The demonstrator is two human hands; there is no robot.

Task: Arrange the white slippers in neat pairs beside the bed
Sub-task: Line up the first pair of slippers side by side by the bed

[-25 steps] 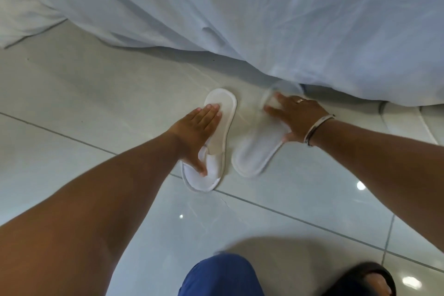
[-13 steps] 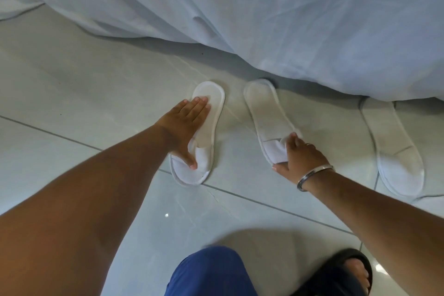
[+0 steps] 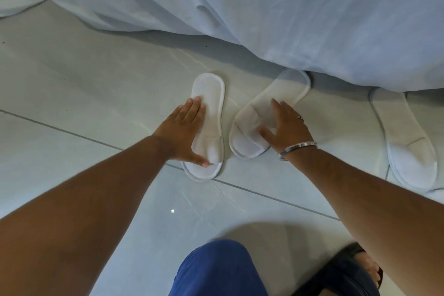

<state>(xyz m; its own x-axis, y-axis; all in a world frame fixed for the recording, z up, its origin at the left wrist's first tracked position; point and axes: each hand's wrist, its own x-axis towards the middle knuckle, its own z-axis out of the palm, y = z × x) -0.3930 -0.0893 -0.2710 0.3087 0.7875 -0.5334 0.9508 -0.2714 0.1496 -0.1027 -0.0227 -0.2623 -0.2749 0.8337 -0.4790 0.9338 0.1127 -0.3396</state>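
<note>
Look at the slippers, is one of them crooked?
Yes. The slipper under the right hand is askew: the middle slipper slants, its heel reaching under the bed sheet, while the left slipper under the left hand lies straight. Their toes nearly touch, heels spread apart.

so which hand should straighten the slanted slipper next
Right. The right hand already lies on the slanted slipper, whose heel angles toward the bed sheet; the left hand pins the straight slipper.
</note>
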